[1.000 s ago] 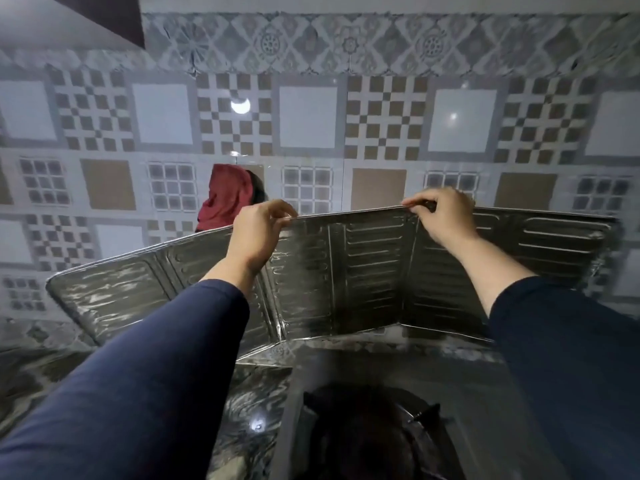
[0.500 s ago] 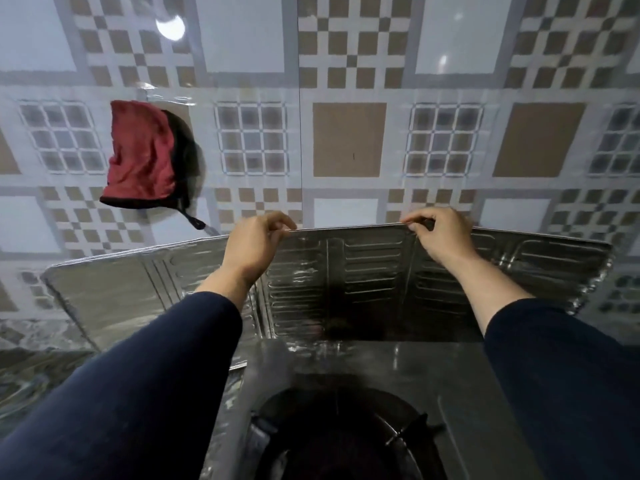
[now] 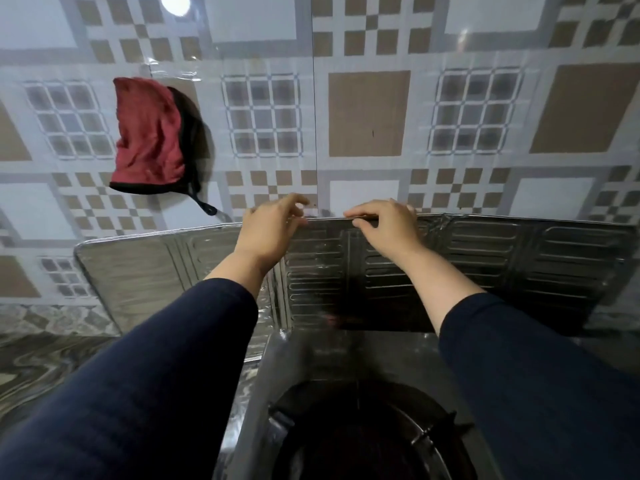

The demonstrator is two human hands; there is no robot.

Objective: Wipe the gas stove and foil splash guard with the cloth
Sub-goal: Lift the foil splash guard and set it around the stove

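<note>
While apart, fingers atop foil splash guard.

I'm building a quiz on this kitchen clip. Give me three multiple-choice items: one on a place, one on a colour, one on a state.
1. Where does the cloth hang?
A. on the wall, left of the hands
B. on the stove
C. on the guard

2. Its main colour?
A. blue
B. red
C. yellow

3. What are both hands doing?
A. gripping the cloth
B. resting on the burner
C. at the guard's top edge

Key: 1 A, it hangs on the tiled wall. 2 B, red with dark trim. 3 C, left hand and right hand sit on the guard rim.
</note>
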